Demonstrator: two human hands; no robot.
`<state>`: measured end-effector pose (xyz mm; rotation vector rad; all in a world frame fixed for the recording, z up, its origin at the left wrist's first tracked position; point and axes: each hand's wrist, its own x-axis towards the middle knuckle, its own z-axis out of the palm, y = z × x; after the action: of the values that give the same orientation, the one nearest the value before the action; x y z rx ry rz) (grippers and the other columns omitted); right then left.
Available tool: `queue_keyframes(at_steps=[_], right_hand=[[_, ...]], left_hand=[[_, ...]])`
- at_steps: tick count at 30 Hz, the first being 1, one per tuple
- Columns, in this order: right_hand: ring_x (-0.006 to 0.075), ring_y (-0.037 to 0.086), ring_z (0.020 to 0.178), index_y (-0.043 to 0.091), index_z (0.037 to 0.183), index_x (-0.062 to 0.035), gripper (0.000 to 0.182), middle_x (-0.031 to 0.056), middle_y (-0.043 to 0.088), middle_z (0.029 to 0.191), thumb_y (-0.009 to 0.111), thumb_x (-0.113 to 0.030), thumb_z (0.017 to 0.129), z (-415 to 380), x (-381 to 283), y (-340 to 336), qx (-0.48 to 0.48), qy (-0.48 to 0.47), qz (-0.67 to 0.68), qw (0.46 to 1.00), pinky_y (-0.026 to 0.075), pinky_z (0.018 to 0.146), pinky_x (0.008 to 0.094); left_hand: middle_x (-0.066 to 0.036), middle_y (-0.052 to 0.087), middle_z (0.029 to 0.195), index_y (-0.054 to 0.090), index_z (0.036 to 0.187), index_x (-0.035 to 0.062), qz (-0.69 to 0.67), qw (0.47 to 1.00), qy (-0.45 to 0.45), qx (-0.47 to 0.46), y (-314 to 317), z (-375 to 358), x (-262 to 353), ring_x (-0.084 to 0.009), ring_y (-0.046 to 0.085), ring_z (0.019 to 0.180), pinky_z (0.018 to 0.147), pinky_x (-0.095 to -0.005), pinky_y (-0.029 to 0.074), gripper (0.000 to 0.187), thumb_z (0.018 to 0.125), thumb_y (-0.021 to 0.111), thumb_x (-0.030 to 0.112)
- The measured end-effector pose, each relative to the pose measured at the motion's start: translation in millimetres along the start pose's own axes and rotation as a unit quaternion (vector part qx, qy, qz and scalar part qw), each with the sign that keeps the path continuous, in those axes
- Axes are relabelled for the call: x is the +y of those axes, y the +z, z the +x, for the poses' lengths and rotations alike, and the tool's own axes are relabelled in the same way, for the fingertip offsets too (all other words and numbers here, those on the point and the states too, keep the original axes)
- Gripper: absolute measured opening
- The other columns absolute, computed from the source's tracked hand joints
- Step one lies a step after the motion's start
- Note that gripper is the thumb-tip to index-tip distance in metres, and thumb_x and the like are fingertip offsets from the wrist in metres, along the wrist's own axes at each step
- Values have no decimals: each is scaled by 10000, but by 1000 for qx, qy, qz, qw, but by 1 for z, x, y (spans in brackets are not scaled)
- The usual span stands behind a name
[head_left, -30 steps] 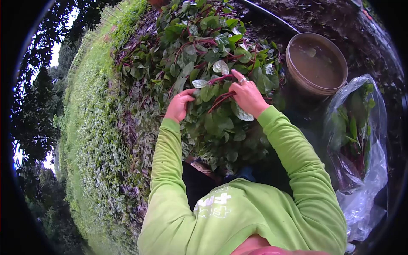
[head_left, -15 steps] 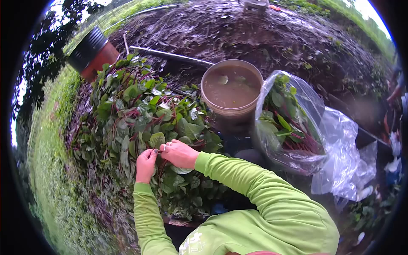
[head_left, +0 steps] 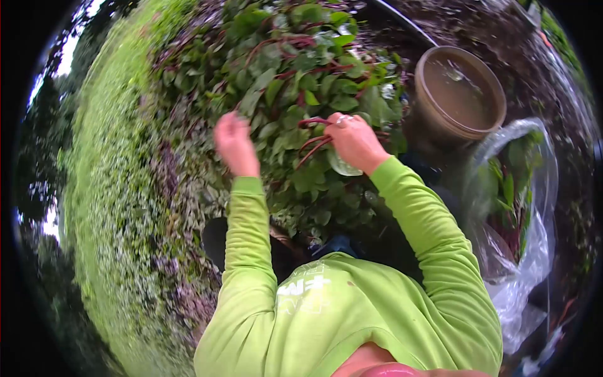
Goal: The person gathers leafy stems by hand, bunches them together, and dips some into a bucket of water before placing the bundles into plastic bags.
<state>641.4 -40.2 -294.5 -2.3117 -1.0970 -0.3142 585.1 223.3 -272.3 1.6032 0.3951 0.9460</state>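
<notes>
My right hand (head_left: pixel 357 143) is closed around a small bunch of Malabar spinach stems (head_left: pixel 312 151), whose dark red cut ends point to the left. A broad leaf (head_left: pixel 344 164) hangs just below that hand. To the left, my left hand (head_left: pixel 233 143) is raised over the edge of the pile, its fingers smeared by motion. Beneath and beyond both hands spreads a large pile of Malabar spinach (head_left: pixel 314 69) with green leaves and red stems.
A round bucket (head_left: pixel 461 94) of brown water with bits of leaf floating stands at the upper right. Below it, a clear plastic bag (head_left: pixel 545 182) holds more leafy stems. Low green plants (head_left: pixel 119 207) cover the ground on the left.
My hands, together over the pile before, are now apart, the left one drawn away to the left. Red stem ends now show from my right hand. The view has turned, shifting bucket and bag rightward.
</notes>
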Motion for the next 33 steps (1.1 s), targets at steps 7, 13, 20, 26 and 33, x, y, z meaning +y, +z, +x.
queue_keyframes(at_steps=[7,13,20,26,33], right_hand=[[300,623,1074,692,890,-80,72,92,622,1153,665,-89,824,-1,-5,0,17,-9,-22,1000,470,939,444],[338,619,1124,647,946,-75,143,129,658,1161,682,-63,808,-4,-11,-4,37,-63,34,997,455,985,468],[298,617,1102,661,1011,-83,177,106,650,1048,622,-92,838,0,-12,-9,-14,-25,26,999,441,955,447],[287,575,1206,665,1000,-93,163,106,633,1129,571,-119,869,0,-4,-11,-14,13,-24,1000,387,1093,473],[359,368,1476,638,974,-68,120,194,479,1517,558,-112,895,4,-7,-21,84,-23,-46,995,217,1251,507]], left_hand=[[-108,707,1090,726,1142,54,190,888,168,-384,52,-26,-19,-295,656,1040,964,-402,498,314,833,766,98],[-76,710,991,750,1029,-8,18,877,-57,-476,53,-30,-15,-177,684,948,862,-317,537,235,796,723,11],[-139,741,959,770,981,42,152,869,291,-371,132,38,34,-321,698,922,835,-404,554,277,832,542,-10],[-126,693,991,698,999,73,441,722,449,-287,188,41,1,-326,641,1016,926,-448,492,154,871,613,92],[-160,641,1122,614,1116,53,402,729,413,-370,135,24,-3,-336,627,1052,920,-443,481,216,919,540,104]])
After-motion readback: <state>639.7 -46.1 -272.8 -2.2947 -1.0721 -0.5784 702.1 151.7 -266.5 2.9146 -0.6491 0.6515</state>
